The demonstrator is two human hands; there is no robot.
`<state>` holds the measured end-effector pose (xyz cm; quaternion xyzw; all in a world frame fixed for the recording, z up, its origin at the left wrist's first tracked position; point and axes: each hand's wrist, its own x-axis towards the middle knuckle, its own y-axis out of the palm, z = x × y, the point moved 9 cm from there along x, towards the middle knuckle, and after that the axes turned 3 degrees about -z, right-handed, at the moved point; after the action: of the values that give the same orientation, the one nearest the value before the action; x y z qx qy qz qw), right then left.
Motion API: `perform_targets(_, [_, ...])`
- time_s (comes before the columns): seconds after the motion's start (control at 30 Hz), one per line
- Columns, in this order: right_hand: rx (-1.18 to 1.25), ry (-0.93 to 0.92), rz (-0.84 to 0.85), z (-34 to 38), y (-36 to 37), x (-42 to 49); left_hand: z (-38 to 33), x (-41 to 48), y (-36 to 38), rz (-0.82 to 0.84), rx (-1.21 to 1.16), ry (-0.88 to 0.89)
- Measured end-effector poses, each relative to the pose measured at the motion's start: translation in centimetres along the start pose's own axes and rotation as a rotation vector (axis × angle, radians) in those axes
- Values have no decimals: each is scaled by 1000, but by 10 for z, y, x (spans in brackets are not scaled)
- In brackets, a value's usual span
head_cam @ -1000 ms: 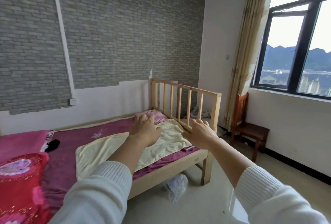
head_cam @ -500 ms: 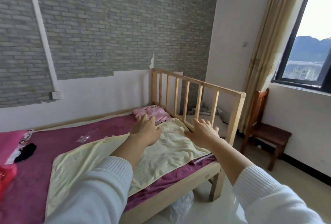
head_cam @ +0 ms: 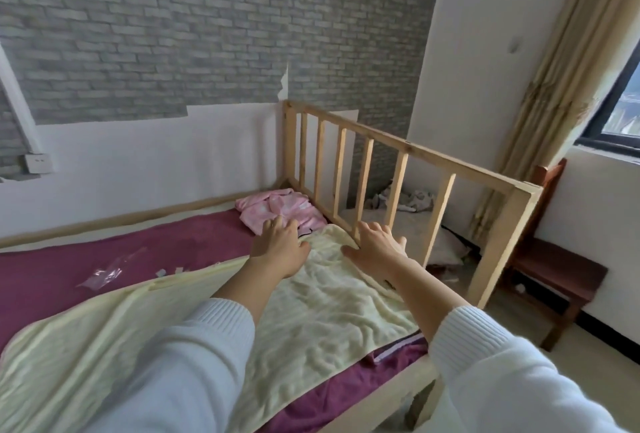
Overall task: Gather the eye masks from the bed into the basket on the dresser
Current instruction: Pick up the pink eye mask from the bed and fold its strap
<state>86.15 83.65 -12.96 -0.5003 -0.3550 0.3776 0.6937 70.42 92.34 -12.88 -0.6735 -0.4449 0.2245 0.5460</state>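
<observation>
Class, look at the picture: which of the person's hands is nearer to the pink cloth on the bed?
Left. The left hand has its fingers reaching the pink cloth; the right hand lies on the yellow blanket, off to the cloth's right.

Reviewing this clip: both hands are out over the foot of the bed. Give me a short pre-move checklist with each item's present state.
1. Left hand free to pick: ok, open and empty, over the edge of the pale yellow towel.
2. Right hand free: ok, open, flat on the towel.
3. Eye mask located: cannot tell; only a thin dark strap-like edge shows beside the crumpled pink patterned cloth.
4. Wooden slatted footboard clear of the hands: ok, right fingers close to it.
5. Basket and dresser in view: not ok, neither shows.
</observation>
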Motion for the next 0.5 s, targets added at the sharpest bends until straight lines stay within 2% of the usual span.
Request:
perform_targets(0.23, [-9, -33, 49, -28, 59, 162, 13, 137, 76, -21, -65, -85])
perform_targets(0.5, [-42, -38, 264, -38, 189, 300, 97, 258, 197, 137, -105, -282])
